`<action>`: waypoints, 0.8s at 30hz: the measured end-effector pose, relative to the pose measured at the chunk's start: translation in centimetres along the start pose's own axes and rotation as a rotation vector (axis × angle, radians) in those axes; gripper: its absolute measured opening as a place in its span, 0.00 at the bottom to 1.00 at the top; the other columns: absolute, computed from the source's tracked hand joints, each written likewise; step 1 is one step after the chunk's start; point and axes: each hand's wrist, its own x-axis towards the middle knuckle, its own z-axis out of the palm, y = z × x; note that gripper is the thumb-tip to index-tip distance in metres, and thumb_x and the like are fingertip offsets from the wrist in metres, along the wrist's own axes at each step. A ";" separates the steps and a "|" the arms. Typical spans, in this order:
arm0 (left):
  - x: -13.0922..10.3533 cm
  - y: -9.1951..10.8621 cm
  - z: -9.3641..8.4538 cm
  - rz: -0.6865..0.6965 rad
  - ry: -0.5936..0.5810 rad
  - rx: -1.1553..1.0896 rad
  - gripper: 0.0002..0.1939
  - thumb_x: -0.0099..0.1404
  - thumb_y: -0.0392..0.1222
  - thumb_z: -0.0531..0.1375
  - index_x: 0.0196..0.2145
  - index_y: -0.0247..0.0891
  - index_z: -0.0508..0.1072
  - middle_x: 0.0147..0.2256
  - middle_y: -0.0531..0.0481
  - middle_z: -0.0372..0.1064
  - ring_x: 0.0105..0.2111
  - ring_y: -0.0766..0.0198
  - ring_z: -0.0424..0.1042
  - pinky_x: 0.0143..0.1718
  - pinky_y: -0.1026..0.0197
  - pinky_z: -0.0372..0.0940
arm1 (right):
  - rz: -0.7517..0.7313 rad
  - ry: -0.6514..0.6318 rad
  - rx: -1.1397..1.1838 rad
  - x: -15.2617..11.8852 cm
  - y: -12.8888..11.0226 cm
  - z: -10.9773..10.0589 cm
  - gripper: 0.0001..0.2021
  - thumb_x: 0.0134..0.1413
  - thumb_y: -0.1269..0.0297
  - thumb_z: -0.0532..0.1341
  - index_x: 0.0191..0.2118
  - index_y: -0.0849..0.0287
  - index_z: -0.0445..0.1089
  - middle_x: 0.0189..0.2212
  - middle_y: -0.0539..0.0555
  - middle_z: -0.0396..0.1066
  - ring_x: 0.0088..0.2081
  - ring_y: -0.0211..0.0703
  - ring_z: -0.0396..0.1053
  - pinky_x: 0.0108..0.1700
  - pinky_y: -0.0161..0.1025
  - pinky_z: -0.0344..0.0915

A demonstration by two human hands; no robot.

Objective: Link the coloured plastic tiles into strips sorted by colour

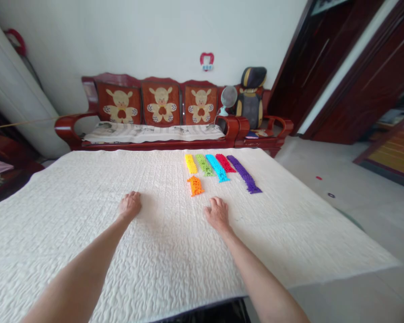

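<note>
On the white quilted cover lie strips of small pieces, side by side: yellow (191, 164), green (204, 165), light blue (217, 168), red (226, 163) and a longer purple one (244, 174). A short orange group (195, 185) sits just below the yellow strip. My right hand (217, 212) rests on the cover below the orange group, fingers somewhat apart and holding nothing visible. My left hand (130, 204) lies on the cover farther left, its fingers curled downward; nothing shows in it.
The white cover (70, 215) spreads over a large table. Behind it stands a red wooden sofa (161, 146) with bear cushions, a small fan (228, 96) and a chair with a massage pad (251, 107). Two small rings (318, 178) lie on the floor at right.
</note>
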 end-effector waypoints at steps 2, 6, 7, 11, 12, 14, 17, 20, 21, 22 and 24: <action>-0.8 0.8 -0.2 0.006 -0.041 0.001 0.23 0.67 0.33 0.44 0.48 0.32 0.76 0.49 0.33 0.71 0.48 0.44 0.69 0.48 0.45 0.64 | 0.016 0.009 0.021 0.0 -0.1 -0.1 0.16 0.60 0.62 0.59 0.51 0.62 0.70 0.55 0.62 0.69 0.57 0.52 0.62 0.58 0.47 0.53; -3.4 2.3 0.5 0.099 -0.014 -0.046 0.22 0.66 0.32 0.47 0.49 0.31 0.76 0.49 0.34 0.71 0.46 0.50 0.71 0.48 0.50 0.65 | 0.037 0.012 0.049 0.2 -0.2 -0.2 0.15 0.59 0.62 0.59 0.50 0.61 0.71 0.55 0.61 0.69 0.57 0.51 0.62 0.58 0.45 0.52; -4.1 2.6 0.8 0.115 -0.010 -0.053 0.21 0.66 0.32 0.47 0.48 0.32 0.77 0.49 0.35 0.72 0.46 0.52 0.71 0.48 0.51 0.65 | 0.040 0.011 0.054 0.2 -0.2 -0.2 0.15 0.59 0.61 0.59 0.50 0.60 0.71 0.55 0.61 0.69 0.57 0.51 0.61 0.58 0.45 0.52; -6.3 3.0 2.0 0.156 0.056 -0.056 0.21 0.67 0.33 0.46 0.48 0.34 0.76 0.50 0.39 0.72 0.49 0.52 0.70 0.50 0.53 0.63 | 0.040 0.021 0.066 0.2 0.0 0.0 0.15 0.58 0.61 0.59 0.49 0.59 0.72 0.53 0.60 0.70 0.57 0.51 0.62 0.57 0.45 0.52; -6.6 2.9 2.2 0.162 0.080 -0.049 0.20 0.68 0.33 0.46 0.49 0.35 0.75 0.51 0.40 0.72 0.50 0.53 0.70 0.50 0.53 0.63 | 0.041 0.026 0.067 0.2 0.0 0.1 0.15 0.58 0.61 0.59 0.49 0.60 0.72 0.53 0.60 0.70 0.57 0.50 0.62 0.57 0.45 0.52; -7.0 2.9 2.7 0.167 0.124 -0.034 0.20 0.68 0.35 0.47 0.49 0.36 0.74 0.52 0.41 0.71 0.51 0.53 0.69 0.51 0.54 0.63 | 0.044 0.036 0.068 0.3 0.1 0.3 0.15 0.59 0.62 0.59 0.49 0.60 0.72 0.53 0.60 0.70 0.56 0.50 0.62 0.57 0.45 0.52; -7.2 2.8 3.2 0.173 0.179 -0.031 0.19 0.69 0.36 0.47 0.49 0.37 0.74 0.52 0.41 0.70 0.52 0.52 0.68 0.51 0.53 0.62 | 0.046 0.041 0.075 0.4 0.3 0.5 0.14 0.59 0.63 0.58 0.48 0.59 0.72 0.53 0.59 0.71 0.56 0.49 0.63 0.58 0.44 0.53; -7.2 2.6 3.6 0.189 0.203 -0.049 0.19 0.69 0.36 0.46 0.49 0.36 0.73 0.51 0.40 0.70 0.51 0.52 0.68 0.51 0.52 0.62 | 0.049 0.037 0.080 0.4 0.4 0.5 0.13 0.59 0.64 0.58 0.48 0.59 0.73 0.52 0.59 0.71 0.56 0.48 0.63 0.57 0.43 0.53; -7.2 2.6 3.7 0.196 0.207 -0.054 0.19 0.69 0.36 0.46 0.49 0.35 0.73 0.51 0.40 0.70 0.51 0.51 0.68 0.51 0.51 0.62 | 0.051 0.036 0.081 0.4 0.4 0.4 0.13 0.59 0.64 0.58 0.47 0.59 0.73 0.52 0.59 0.71 0.56 0.48 0.63 0.57 0.43 0.53; -7.2 2.6 3.8 0.203 0.209 -0.059 0.19 0.69 0.37 0.46 0.49 0.35 0.73 0.51 0.40 0.70 0.51 0.51 0.68 0.51 0.51 0.62 | 0.053 0.036 0.081 0.4 0.4 0.4 0.13 0.59 0.65 0.58 0.47 0.59 0.73 0.52 0.59 0.71 0.56 0.49 0.63 0.57 0.43 0.53; -7.2 2.6 3.9 0.210 0.214 -0.064 0.19 0.70 0.37 0.46 0.49 0.34 0.72 0.52 0.40 0.70 0.51 0.50 0.67 0.51 0.50 0.62 | 0.053 0.034 0.083 0.4 0.4 0.3 0.13 0.59 0.65 0.58 0.47 0.59 0.73 0.52 0.59 0.71 0.56 0.49 0.63 0.57 0.43 0.53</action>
